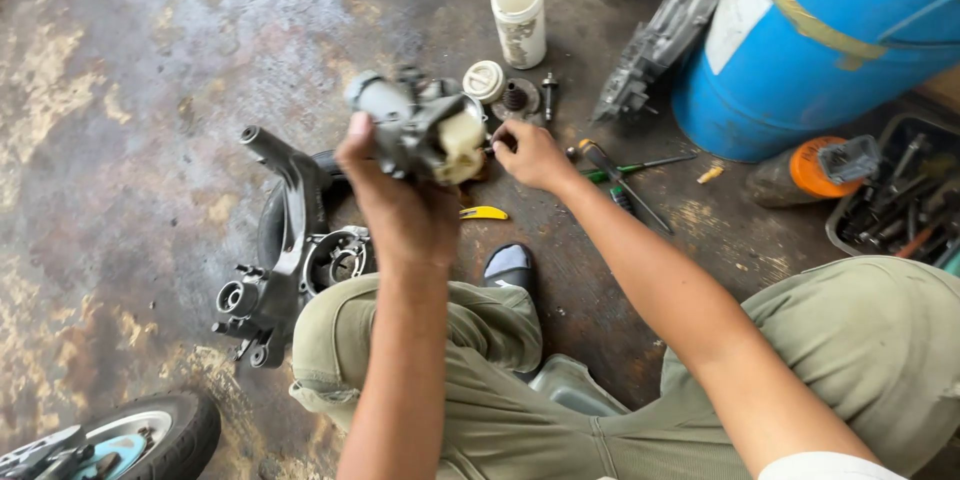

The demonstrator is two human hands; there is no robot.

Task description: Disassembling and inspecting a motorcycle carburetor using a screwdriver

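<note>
My left hand [385, 190] is closed around a grey metal carburettor [415, 125], fingers wrapped over its body from below and behind, holding it up above my knees with the cream-coloured plastic part facing right. My right hand [530, 155] reaches in beside it, fingers pinched together at the carburettor's right side. I cannot tell whether they grip a small part there or only touch the casting.

I judge the carburettor to be a stiff cast piece, fairly dense for its bulk, with knobs and spigots that give good purchase. It looks grimy, so it is likely a little oily and could slip. The pale plastic part seems the weaker spot, so I would keep my hold on the metal body, not on that.

Just beyond my hands, small parts lie on the stained concrete floor [150, 70]: a white round cap [484, 80], a small spring [514, 97] and a dark bolt [548, 95], with a white plastic jar [520, 20] standing behind them. A screwdriver [620, 180] lies to the right and a yellow-handled tool [484, 212] sits under my wrists. A dark engine casing [290, 260] rests by my left knee. Further right stand a blue drum [830, 50] and a tray of tools [900, 210].
</note>
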